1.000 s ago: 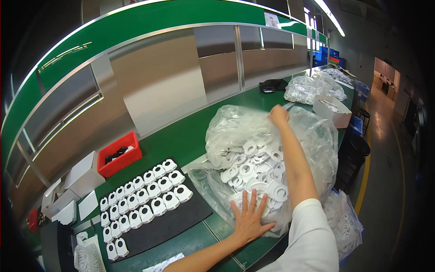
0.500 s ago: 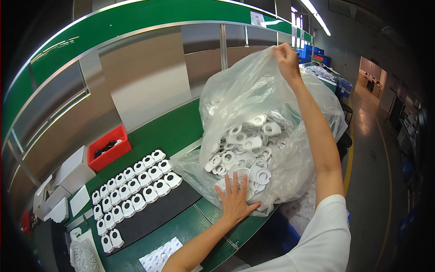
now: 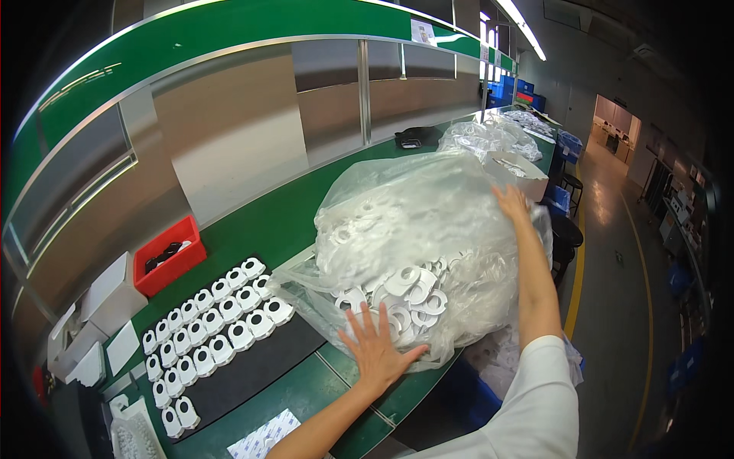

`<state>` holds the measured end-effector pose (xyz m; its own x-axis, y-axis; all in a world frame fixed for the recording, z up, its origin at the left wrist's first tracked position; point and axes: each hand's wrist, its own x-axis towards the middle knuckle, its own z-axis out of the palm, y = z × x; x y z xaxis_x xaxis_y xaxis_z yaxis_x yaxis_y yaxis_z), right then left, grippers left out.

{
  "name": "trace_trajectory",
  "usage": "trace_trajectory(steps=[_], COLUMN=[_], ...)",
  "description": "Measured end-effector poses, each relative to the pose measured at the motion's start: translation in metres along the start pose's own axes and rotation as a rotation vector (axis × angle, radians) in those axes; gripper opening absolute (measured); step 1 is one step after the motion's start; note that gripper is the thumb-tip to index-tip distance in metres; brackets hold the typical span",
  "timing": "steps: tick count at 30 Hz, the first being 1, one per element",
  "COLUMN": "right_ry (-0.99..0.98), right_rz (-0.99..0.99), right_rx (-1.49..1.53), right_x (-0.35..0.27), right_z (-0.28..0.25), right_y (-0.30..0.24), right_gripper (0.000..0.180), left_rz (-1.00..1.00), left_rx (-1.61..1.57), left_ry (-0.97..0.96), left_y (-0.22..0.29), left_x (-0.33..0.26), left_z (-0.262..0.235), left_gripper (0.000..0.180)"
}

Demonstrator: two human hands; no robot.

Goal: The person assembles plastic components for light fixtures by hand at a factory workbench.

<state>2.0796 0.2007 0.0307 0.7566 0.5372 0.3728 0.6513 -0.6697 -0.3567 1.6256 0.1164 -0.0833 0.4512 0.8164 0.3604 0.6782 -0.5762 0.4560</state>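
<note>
My left hand is spread flat, fingers apart and gripping nothing, at the near edge of the clear plastic bag, which sits on the green bench. My right hand is at the bag's right side, toward its far end, fingers against the film (whether they pinch it or merely rest there, I cannot tell). The white ring parts show uncovered in the bag's mouth, right at my left fingertips and to the near left of my right hand, so the left is the nearer one. That bare patch runs longest on a slant, from the bag's near left toward its right and away from me; the rings themselves point every which way. More show hazily through the film. Left of the bag lies a black mat bearing rows of white housings; well to the bag's left stands a red bin.
</note>
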Motion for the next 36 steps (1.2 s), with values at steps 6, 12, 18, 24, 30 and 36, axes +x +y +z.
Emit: trace_trajectory(steps=[6, 12, 18, 24, 30, 36], right_ry=[-0.012, -0.310, -0.073, -0.457, -0.599, -0.734], right_rz=[0.356, 0.307, -0.327, -0.547, -0.068, 0.010], right_rx=[0.370, 0.998, 1.058, 1.322, 1.619, 2.007], right_x=[0.020, 0.043, 0.056, -0.046, -0.033, 0.046], right_z=[0.098, 0.088, -0.003, -0.082, -0.040, -0.044], right_y=[0.091, 0.080, -0.066, -0.146, -0.117, -0.059], right_gripper=[0.083, 0.044, 0.026, 0.025, 0.028, 0.033], left_rz=[-0.176, -0.190, -0.214, -0.178, -0.111, -0.107], left_rx=[-0.133, -0.121, -0.053, -0.174, -0.247, -0.237], left_ry=[-0.002, 0.006, -0.057, 0.067, 0.146, 0.186], left_y=[0.001, 0.009, 0.013, 0.011, 0.009, 0.016], left_x=[0.023, 0.067, 0.104, 0.112, 0.089, 0.080], left_z=[0.027, 0.046, 0.069, 0.078, 0.062, 0.051], left_gripper=[0.129, 0.132, 0.130, 0.129, 0.129, 0.122])
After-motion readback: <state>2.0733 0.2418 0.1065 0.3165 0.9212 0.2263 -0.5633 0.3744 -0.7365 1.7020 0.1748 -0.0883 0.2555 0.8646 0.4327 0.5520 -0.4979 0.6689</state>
